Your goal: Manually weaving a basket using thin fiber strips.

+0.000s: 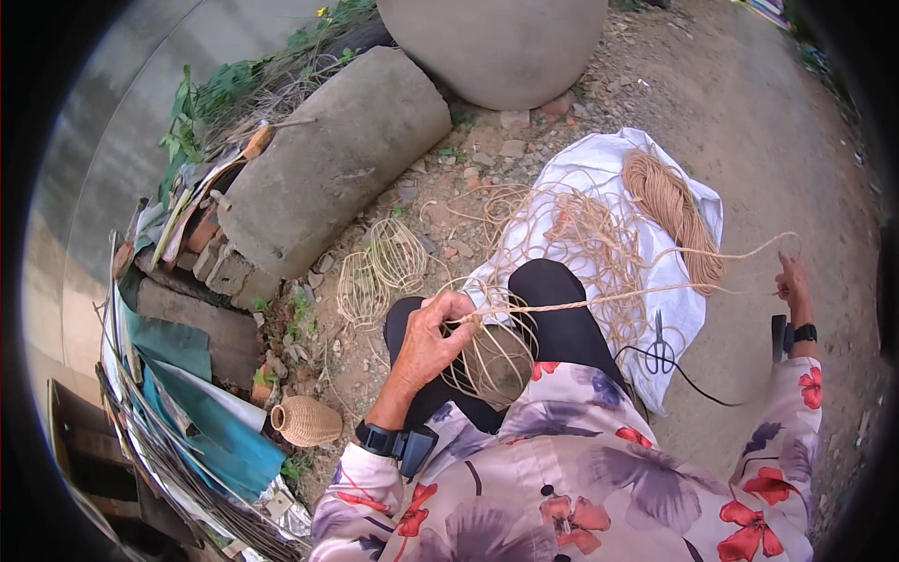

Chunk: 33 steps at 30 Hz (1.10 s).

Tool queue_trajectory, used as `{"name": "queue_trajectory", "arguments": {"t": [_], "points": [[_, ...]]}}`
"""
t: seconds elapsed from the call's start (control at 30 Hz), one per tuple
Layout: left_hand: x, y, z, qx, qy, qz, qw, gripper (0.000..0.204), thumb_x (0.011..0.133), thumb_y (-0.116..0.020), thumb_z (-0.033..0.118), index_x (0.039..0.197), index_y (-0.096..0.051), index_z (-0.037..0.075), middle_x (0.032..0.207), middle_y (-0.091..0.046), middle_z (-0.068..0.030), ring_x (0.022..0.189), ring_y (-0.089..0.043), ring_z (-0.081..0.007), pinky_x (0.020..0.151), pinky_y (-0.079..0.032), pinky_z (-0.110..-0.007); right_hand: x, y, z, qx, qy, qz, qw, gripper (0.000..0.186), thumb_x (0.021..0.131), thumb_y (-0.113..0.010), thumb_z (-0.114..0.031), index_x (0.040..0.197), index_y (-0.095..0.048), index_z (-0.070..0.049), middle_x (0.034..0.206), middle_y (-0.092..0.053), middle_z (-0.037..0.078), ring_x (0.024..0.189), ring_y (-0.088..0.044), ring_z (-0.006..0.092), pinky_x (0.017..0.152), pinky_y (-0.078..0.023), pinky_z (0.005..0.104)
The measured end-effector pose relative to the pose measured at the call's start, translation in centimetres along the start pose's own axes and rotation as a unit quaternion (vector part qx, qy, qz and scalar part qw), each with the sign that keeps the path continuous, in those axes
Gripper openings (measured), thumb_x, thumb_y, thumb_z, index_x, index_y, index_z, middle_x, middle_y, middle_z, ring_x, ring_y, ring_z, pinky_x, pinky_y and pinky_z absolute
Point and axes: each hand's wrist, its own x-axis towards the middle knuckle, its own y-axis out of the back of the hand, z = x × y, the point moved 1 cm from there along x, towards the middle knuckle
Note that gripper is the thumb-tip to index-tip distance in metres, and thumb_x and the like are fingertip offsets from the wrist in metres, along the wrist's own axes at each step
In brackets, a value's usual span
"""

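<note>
My left hand (438, 332) pinches a tan twisted cord (587, 302) at the rim of an open woven framework (492, 365) between my knees. My right hand (791, 281) is stretched out at the far right, index finger partly extended, with the cord in its fingers and a loop rising above it. A white sack (688, 318) lies beyond my knees, bearing loose tangled cord (590, 229), a thick tan hank (674, 206) and scissors (659, 351). Two pale wire-like frames (398, 253) lie on the ground at the left, with a small woven vase (309, 421) lower down.
A concrete cylinder (332, 155) and large round grey object (496, 42) stand on rubble ahead. Bricks (225, 272), teal sheeting (211, 417), sticks and plants (187, 122) line the left beside a grey wall (103, 159). A dirt path (777, 159) runs along the right.
</note>
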Motion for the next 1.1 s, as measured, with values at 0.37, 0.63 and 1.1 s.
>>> {"name": "queue_trajectory", "arguments": {"t": [0.37,0.63,1.1], "points": [[0.1,-1.0,-0.4,-0.004,0.017,0.056,0.998,0.010,0.078,-0.065,0.008,0.082,-0.059,0.000,0.073,-0.063,-0.0058,0.069,-0.060,-0.0146,0.069,-0.048,-0.029,-28.2,-19.8,-17.4,0.046,0.618,-0.144,0.772,0.022,0.085,-0.065,-0.015,0.103,-0.065,-0.002,0.098,-0.063,0.015,0.093,-0.060,0.0336,0.083,-0.046,0.0405],[0.3,-1.3,-1.2,-0.102,0.067,0.060,0.991,0.014,0.082,-0.068,0.012,0.080,-0.060,0.001,0.069,-0.062,-0.0039,0.064,-0.057,-0.0108,0.063,-0.046,-0.029,-36.4,-24.7,-18.2,0.158,0.481,-0.436,0.744,0.017,0.091,-0.065,-0.017,0.095,-0.067,-0.001,0.081,-0.064,0.011,0.076,-0.060,0.0214,0.067,-0.046,0.0318],[-0.2,-2.9,1.0,0.126,-0.039,0.155,0.979,0.012,0.079,-0.066,0.002,0.080,-0.054,0.002,0.073,-0.060,-0.0051,0.066,-0.060,-0.0128,0.066,-0.050,-0.027,-35.9,-25.5,-19.8,0.230,0.346,-0.408,0.813,0.013,0.086,-0.067,-0.014,0.085,-0.065,-0.001,0.062,-0.060,0.003,0.056,-0.054,0.0086,0.054,-0.043,0.0273]]}}
